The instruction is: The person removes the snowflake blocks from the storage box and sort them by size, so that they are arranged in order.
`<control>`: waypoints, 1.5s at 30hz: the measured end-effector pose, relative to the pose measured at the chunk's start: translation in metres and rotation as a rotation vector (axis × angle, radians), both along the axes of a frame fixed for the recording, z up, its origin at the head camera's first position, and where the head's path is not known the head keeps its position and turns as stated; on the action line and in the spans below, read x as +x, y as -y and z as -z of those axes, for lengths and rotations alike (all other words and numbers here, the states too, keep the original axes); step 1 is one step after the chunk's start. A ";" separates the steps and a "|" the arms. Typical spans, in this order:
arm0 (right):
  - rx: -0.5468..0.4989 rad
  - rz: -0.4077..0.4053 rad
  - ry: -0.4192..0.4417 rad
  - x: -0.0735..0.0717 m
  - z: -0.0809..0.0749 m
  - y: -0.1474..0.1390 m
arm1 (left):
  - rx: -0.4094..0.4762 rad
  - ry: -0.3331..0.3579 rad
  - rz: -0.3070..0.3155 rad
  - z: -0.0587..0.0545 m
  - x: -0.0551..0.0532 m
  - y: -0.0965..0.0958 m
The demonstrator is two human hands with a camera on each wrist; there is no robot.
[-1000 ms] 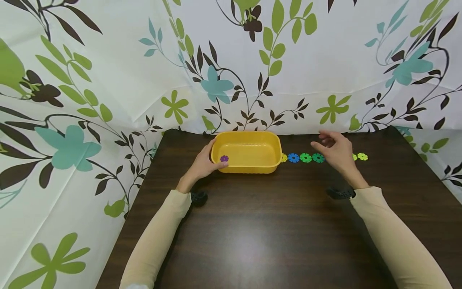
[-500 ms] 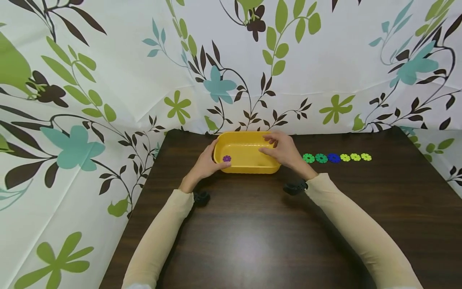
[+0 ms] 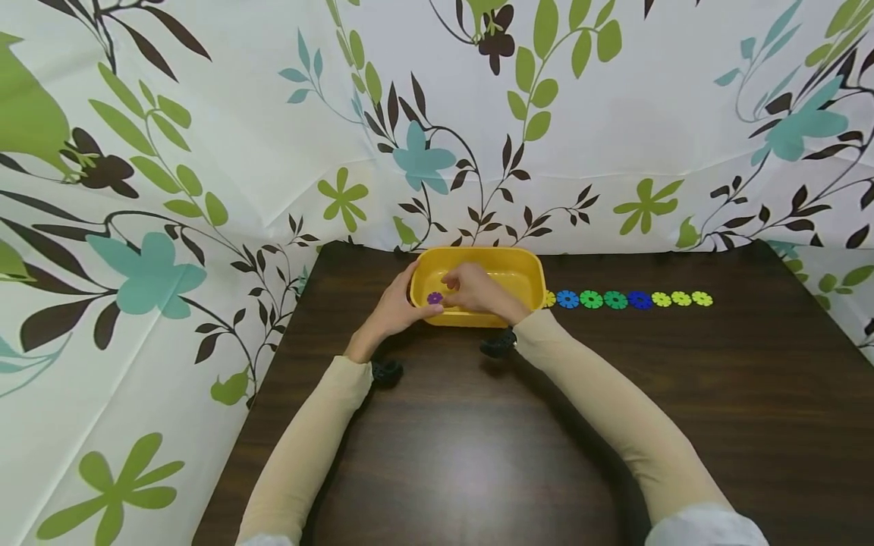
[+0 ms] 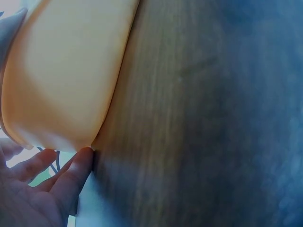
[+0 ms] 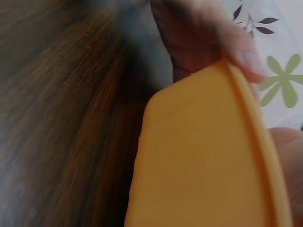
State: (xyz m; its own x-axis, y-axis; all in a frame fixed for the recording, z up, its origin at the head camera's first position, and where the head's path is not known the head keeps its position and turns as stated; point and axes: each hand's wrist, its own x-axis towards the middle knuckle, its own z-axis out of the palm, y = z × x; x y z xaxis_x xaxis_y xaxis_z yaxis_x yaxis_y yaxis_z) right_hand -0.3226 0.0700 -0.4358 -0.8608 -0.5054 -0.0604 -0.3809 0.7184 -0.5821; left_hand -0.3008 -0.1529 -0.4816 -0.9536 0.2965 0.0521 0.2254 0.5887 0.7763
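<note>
A yellow plastic tub [image 3: 522, 282] stands at the far side of the dark table. My left hand [image 3: 397, 306] holds its left end, thumb over the rim and fingers against the outer wall; in the left wrist view those fingers [image 4: 75, 172] press the tub's end. Inside, at the left end, lies a small purple flower-shaped disc [image 3: 435, 299]. My right hand [image 3: 476, 288] reaches into the tub, thumb and fingers slightly bent and close beside the purple disc. In the right wrist view the tub wall [image 5: 199, 156] hides most of the right hand.
Right of the tub, a straight row of several flower-shaped discs lies on the table [image 3: 478, 440], with a light blue disc [image 3: 567, 299], a green disc [image 3: 591, 299], a dark blue disc [image 3: 640, 300] and yellow-green discs [image 3: 681, 299]. A patterned cloth [image 3: 587, 152] hangs behind.
My right hand has moved left from above the disc row, over the tub's right end, and down into the tub near the purple disc. The left hand keeps its hold.
</note>
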 end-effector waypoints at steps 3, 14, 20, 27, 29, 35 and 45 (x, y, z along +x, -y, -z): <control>0.069 -0.044 -0.016 -0.006 0.004 0.009 | 0.004 -0.007 0.017 0.000 -0.002 -0.002; 0.072 -0.129 -0.049 -0.017 0.015 0.022 | -0.002 -0.020 0.017 0.005 -0.007 -0.004; 0.067 -0.097 -0.039 -0.017 0.015 0.026 | -0.004 -0.011 0.017 0.000 -0.003 -0.004; 0.075 -0.079 -0.016 -0.017 0.017 0.029 | 0.004 -0.017 0.026 0.007 -0.006 -0.001; 0.091 -0.073 -0.006 -0.017 0.018 0.030 | -0.001 -0.034 0.027 0.015 -0.012 0.002; 0.127 -0.036 0.004 -0.019 0.016 0.031 | 0.016 -0.027 0.014 0.009 -0.007 -0.001; 0.092 0.024 -0.042 -0.012 0.011 0.017 | 0.000 -0.006 -0.010 0.002 -0.001 -0.002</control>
State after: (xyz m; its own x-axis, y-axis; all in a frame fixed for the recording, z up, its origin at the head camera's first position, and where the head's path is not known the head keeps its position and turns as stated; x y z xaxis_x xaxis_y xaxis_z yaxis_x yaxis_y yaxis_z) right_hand -0.3344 0.0529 -0.4465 -0.8754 -0.4785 -0.0691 -0.3855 0.7770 -0.4976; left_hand -0.3022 -0.1512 -0.4838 -0.9561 0.2871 0.0579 0.2245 0.5913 0.7746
